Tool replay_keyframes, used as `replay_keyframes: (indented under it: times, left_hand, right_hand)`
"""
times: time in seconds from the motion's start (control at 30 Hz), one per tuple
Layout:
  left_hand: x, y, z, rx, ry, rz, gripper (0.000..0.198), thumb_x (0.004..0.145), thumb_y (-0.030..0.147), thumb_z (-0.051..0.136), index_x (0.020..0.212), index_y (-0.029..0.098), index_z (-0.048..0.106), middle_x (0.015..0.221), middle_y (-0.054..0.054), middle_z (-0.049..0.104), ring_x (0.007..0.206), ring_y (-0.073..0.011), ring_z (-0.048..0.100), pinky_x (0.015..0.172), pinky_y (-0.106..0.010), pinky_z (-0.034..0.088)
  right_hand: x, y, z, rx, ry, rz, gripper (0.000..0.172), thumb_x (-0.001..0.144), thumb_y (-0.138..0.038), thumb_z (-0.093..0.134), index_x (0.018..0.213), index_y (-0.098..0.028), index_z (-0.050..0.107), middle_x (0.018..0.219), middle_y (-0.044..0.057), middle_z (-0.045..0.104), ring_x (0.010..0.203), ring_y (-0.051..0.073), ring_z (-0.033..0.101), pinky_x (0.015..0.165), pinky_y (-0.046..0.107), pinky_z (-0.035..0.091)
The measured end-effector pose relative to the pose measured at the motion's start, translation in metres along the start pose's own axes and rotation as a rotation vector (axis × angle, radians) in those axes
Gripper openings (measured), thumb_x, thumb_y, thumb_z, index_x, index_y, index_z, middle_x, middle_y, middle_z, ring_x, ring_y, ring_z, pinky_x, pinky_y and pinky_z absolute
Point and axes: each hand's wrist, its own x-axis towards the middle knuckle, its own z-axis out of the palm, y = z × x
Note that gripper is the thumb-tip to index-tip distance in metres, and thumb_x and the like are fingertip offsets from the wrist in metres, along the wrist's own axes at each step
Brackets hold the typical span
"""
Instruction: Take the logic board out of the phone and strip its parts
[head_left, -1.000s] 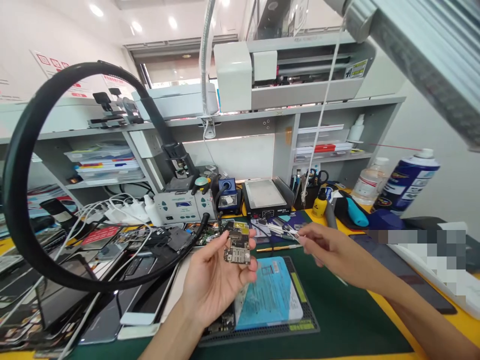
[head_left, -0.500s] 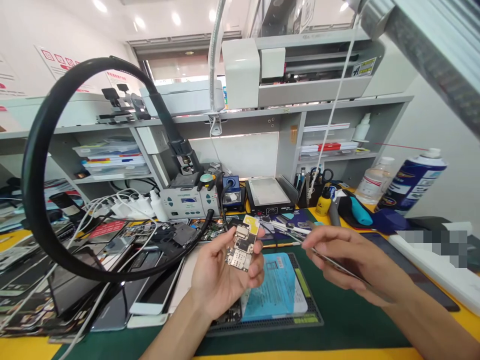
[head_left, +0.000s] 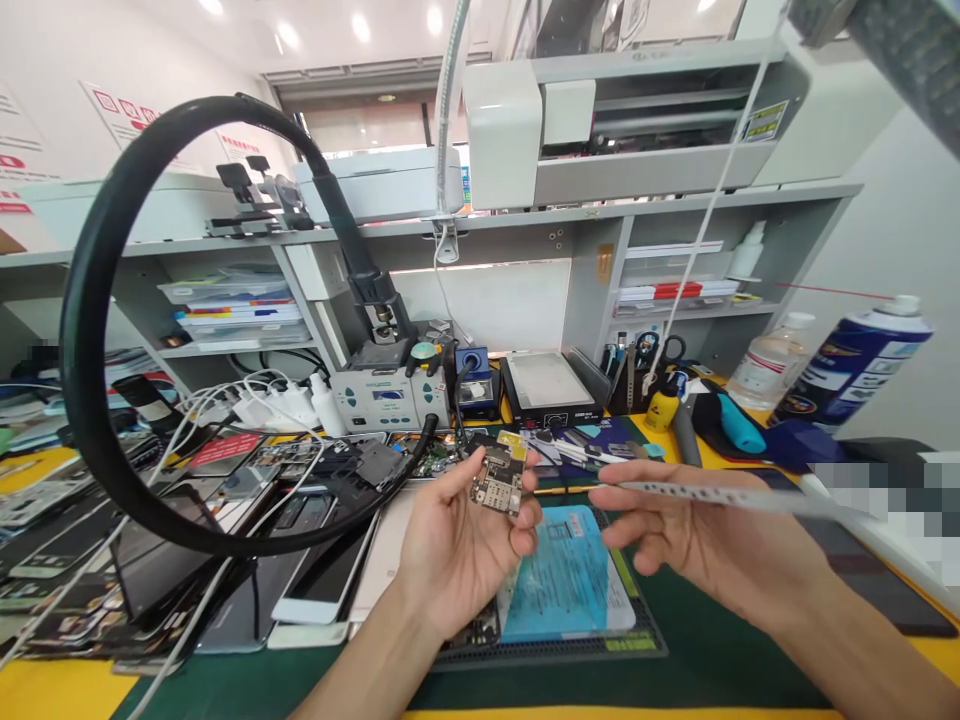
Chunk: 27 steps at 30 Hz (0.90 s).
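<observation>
Between the thumb and fingers of my left hand [head_left: 457, 555] is a small phone circuit board [head_left: 496, 482], tilted, with metal shields and a yellow patch at its top corner. My right hand [head_left: 720, 545] is to the right of it, thumb and fingers around slim grey tweezers [head_left: 697, 494] that are blurred by motion and have a row of dark holes. The tweezers are apart from the board. Beneath my left hand lies a blue phone-shaped piece [head_left: 566, 590] on a grey work tray [head_left: 634, 646].
Stacked phones and parts [head_left: 157, 560] fill the left side, with a black hose [head_left: 79, 330] looping above them. A hot-air station [head_left: 390, 398] and a heating plate [head_left: 551, 385] stand behind. On the right are a spray can [head_left: 847, 360] and a clear bottle [head_left: 772, 365].
The tweezers have swung in my right hand from slanting down to nearly level, and its fingers have spread somewhat. My left hand still holds the board, now tipped differently. The view has shifted slightly.
</observation>
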Motion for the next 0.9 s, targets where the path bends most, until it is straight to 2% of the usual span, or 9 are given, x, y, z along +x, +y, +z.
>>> replay_keyframes:
  times: [0.1, 0.2, 0.27, 0.37, 0.43, 0.53, 0.6, 0.73, 0.9]
  left_hand:
    - [0.001, -0.001, 0.002, -0.015, 0.036, -0.002, 0.041, 0.1, 0.031, 0.044, 0.116, -0.003, 0.062, 0.087, -0.012, 0.063, 0.065, -0.0166, 0.061, 0.055, -0.025, 0.058]
    - [0.001, -0.001, 0.004, -0.014, 0.055, -0.006, 0.04, 0.1, 0.031, 0.045, 0.114, -0.002, 0.063, 0.086, -0.012, 0.064, 0.064, -0.0164, 0.062, 0.055, -0.024, 0.059]
    - [0.001, -0.001, 0.005, -0.004, 0.046, -0.001, 0.04, 0.1, 0.031, 0.045, 0.113, -0.002, 0.063, 0.085, -0.012, 0.064, 0.063, -0.0161, 0.061, 0.053, -0.024, 0.058]
    - [0.0, -0.001, 0.005, -0.002, 0.042, 0.002, 0.039, 0.1, 0.031, 0.044, 0.115, -0.001, 0.062, 0.085, -0.013, 0.065, 0.063, -0.0158, 0.062, 0.054, -0.024, 0.06]
    - [0.0, -0.002, 0.004, -0.014, 0.065, -0.004, 0.04, 0.101, 0.031, 0.043, 0.116, 0.0, 0.062, 0.085, -0.013, 0.066, 0.065, -0.0162, 0.064, 0.057, -0.025, 0.062]
    - [0.001, -0.002, 0.004, -0.032, 0.109, -0.003, 0.038, 0.1, 0.031, 0.046, 0.115, 0.0, 0.062, 0.086, -0.014, 0.069, 0.067, -0.018, 0.069, 0.061, -0.026, 0.064]
    - [0.001, -0.002, 0.005, -0.042, 0.127, 0.006, 0.036, 0.1, 0.03, 0.049, 0.115, 0.0, 0.062, 0.087, -0.015, 0.071, 0.069, -0.0196, 0.071, 0.062, -0.026, 0.064]
    - [0.002, -0.003, 0.007, -0.06, 0.126, 0.015, 0.035, 0.1, 0.028, 0.049, 0.113, -0.001, 0.063, 0.086, -0.016, 0.073, 0.068, -0.0213, 0.074, 0.063, -0.027, 0.065]
    - [0.001, -0.005, -0.005, -0.085, 0.022, -0.007, 0.036, 0.1, 0.026, 0.049, 0.117, -0.003, 0.063, 0.092, -0.019, 0.077, 0.077, -0.0239, 0.077, 0.071, -0.028, 0.066]
  right_hand:
    - [0.0, 0.005, -0.003, 0.001, -0.005, -0.001, 0.025, 0.076, -0.016, 0.077, 0.099, -0.021, 0.082, 0.113, 0.009, 0.079, 0.096, 0.029, 0.077, 0.073, 0.031, 0.067]
    - [0.0, 0.006, -0.003, 0.028, -0.02, -0.031, 0.019, 0.084, -0.026, 0.075, 0.1, -0.019, 0.082, 0.107, 0.012, 0.08, 0.09, 0.029, 0.079, 0.069, 0.033, 0.067]
    - [0.001, 0.005, -0.004, 0.075, -0.066, -0.023, 0.021, 0.08, -0.021, 0.076, 0.1, -0.017, 0.082, 0.104, 0.012, 0.08, 0.087, 0.029, 0.079, 0.067, 0.03, 0.067]
    - [0.001, 0.005, -0.004, 0.067, -0.064, -0.001, 0.024, 0.079, -0.015, 0.079, 0.103, -0.017, 0.081, 0.112, 0.011, 0.078, 0.095, 0.028, 0.078, 0.074, 0.029, 0.067]
    - [-0.001, 0.006, -0.001, 0.011, -0.031, -0.029, 0.018, 0.086, -0.023, 0.078, 0.103, -0.018, 0.08, 0.112, 0.012, 0.078, 0.095, 0.027, 0.078, 0.074, 0.03, 0.067]
    - [-0.005, 0.008, 0.008, -0.122, -0.021, -0.141, 0.025, 0.091, -0.041, 0.073, 0.1, -0.018, 0.079, 0.094, 0.012, 0.08, 0.079, 0.024, 0.079, 0.06, 0.028, 0.066]
    - [-0.007, 0.01, 0.017, -0.248, 0.001, -0.278, 0.03, 0.093, -0.046, 0.07, 0.1, -0.019, 0.079, 0.083, 0.009, 0.078, 0.071, 0.022, 0.077, 0.057, 0.029, 0.065]
    - [-0.009, 0.019, 0.036, -0.503, 0.131, -0.573, 0.019, 0.094, -0.041, 0.07, 0.096, -0.024, 0.079, 0.08, 0.005, 0.075, 0.075, 0.021, 0.074, 0.071, 0.033, 0.065]
    - [-0.01, 0.027, 0.058, -0.437, 0.299, -0.661, 0.012, 0.086, -0.035, 0.079, 0.096, -0.029, 0.077, 0.084, 0.002, 0.079, 0.071, 0.021, 0.077, 0.069, 0.031, 0.066]
